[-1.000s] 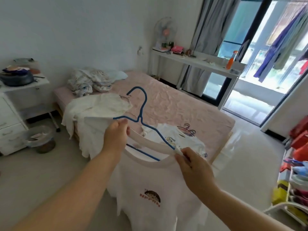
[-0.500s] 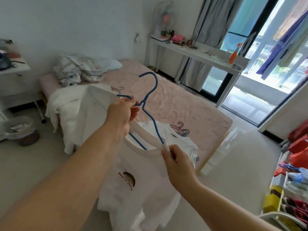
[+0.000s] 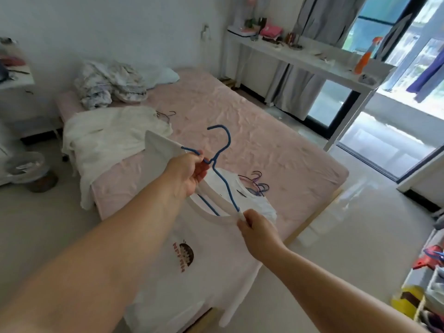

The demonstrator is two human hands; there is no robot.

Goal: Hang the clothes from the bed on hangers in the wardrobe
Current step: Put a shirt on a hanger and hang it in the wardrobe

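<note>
Holding the blue hanger [image 3: 222,179] near its neck, the left hand [image 3: 189,173] sits up-left while the right hand [image 3: 255,227] pinches the white T-shirt [image 3: 199,272] collar at the hanger's lower-right end — still uncovered.

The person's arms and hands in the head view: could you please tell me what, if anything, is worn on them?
Nothing is visible on them. Both forearms are bare up to the picture's edge, with no sleeve showing. The left hand and right hand wear no gloves, and no watch, bracelet or ring can be seen on the wrists or fingers.
</note>
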